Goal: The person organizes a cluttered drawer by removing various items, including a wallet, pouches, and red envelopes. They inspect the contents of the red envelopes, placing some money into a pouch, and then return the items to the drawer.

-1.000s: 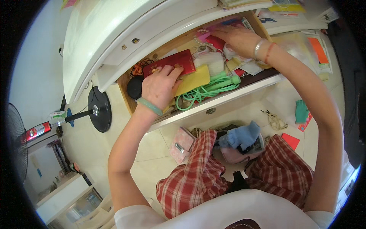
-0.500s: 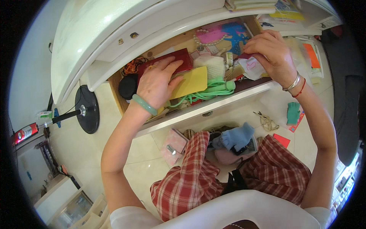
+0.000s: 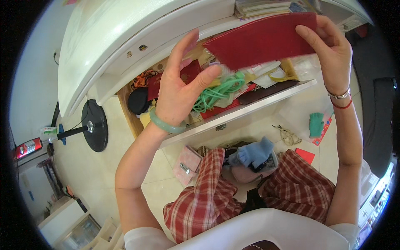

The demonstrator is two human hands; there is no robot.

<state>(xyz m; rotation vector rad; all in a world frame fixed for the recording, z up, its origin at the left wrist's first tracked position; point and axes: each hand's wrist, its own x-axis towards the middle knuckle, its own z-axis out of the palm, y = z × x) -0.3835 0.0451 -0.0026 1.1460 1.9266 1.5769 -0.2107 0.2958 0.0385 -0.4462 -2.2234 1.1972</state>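
My right hand (image 3: 335, 52) grips the right end of a flat dark red folder (image 3: 262, 41), thumb on its near face. The folder is held up over the open drawer (image 3: 246, 105) and hides much of its back right part. My left hand (image 3: 179, 89), with a green bangle at the wrist, is raised over the drawer's left half. Its fingers and thumb are spread, with nothing in them, just left of the folder. Below lie a bundle of green cord (image 3: 214, 99), a dark red booklet (image 3: 191, 71), a black round case (image 3: 138, 101) and a long dark brown strip (image 3: 266, 92).
Books (image 3: 262, 9) are stacked on the shelf above. On the floor by my knees are a pink notebook (image 3: 187, 161), blue gloves (image 3: 257, 152), a string bundle (image 3: 288, 135), a red card (image 3: 305, 155) and a teal knitted piece (image 3: 316, 125). A black round stand base (image 3: 95, 137) is at left.
My right hand has risen from the drawer's right end and now holds up the dark red folder. My left hand has lifted and spread; the yellow card beside it no longer shows there.
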